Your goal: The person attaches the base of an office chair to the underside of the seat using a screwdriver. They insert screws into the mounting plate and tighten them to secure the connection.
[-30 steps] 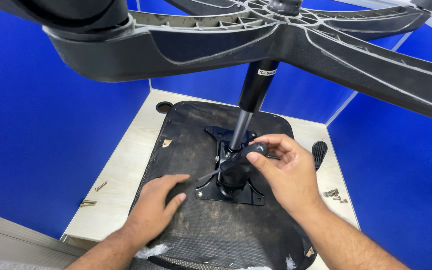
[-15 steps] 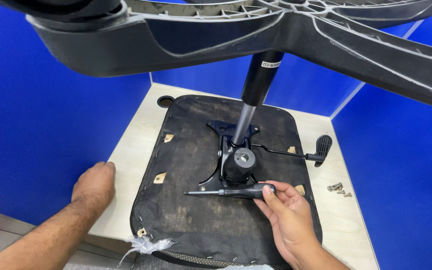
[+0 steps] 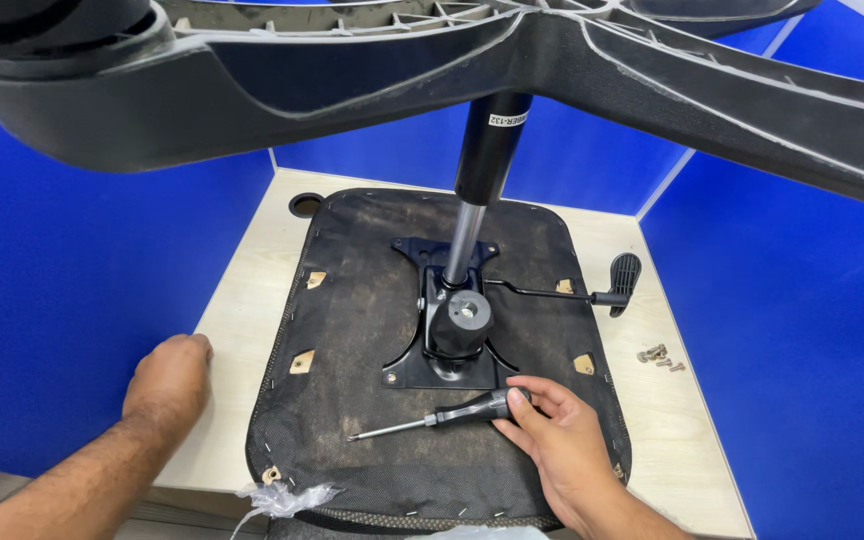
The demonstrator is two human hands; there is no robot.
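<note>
Screwdriver (image 3: 442, 417): lies on the upturned seat (image 3: 372, 300) near its front edge, handle pinched by right hand (image 3: 557, 440) fingers. Left hand (image 3: 167, 375): loosely curled, resting at the desk's (image 3: 252, 290) left edge. White label band on the gas cylinder (image 3: 487, 150). Pale wood desk; blue partitions (image 3: 72, 250).

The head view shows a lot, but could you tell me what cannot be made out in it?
- Chair base, head view: its arm ends are cut off by the top and side edges.
- Screws on the table: too small to count or tell apart.
- Right hand: fingertips on the screwdriver handle; a closed grip cannot be confirmed.
- Seat: near edge cut off at the bottom.
</note>
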